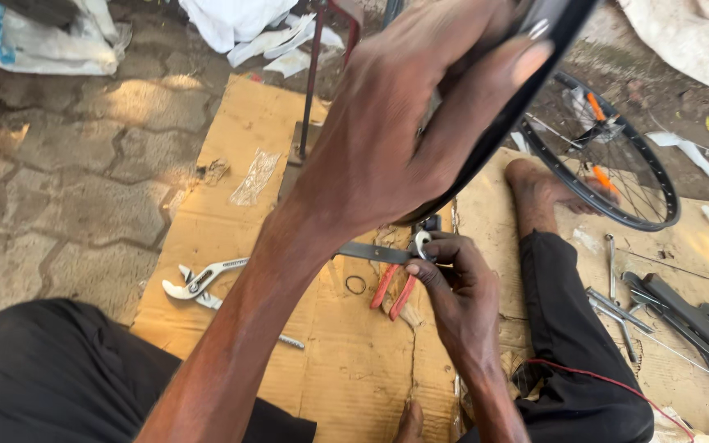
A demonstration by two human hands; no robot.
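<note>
Left hand: the left hand (408,107) reaches up toward 12 o'clock, fingers curled and clamped around a black wheel rim (535,78) that runs diagonally across the top of the view.
Right hand: the right hand (453,283) sits near the centre, at 6 o'clock of the left hand, fingertips pinched on a small metal fitting (422,242) just under the rim.
Rim position: the rim lies in the left palm and directly above the right hand, close to it; whether the two touch cannot be told.
Flat bar: a grey metal bar (371,252) runs from 9 o'clock into the right fingertips.
Pliers: red-handled pliers (394,291) lie on the cardboard (346,361) just at 8 o'clock of the right hand, next to a small dark ring (355,285).
Wrench: adjustable silver pliers (203,281) lie at the cardboard's left edge, well apart from both hands.
Second wheel: a spoked wheel (617,156) with orange reflectors lies at 2 o'clock, beside a bare foot (539,184).
Loose tools: spanners (613,308) lie at 3 o'clock.
Ground: paving stones (67,164) at 9 o'clock.
</note>
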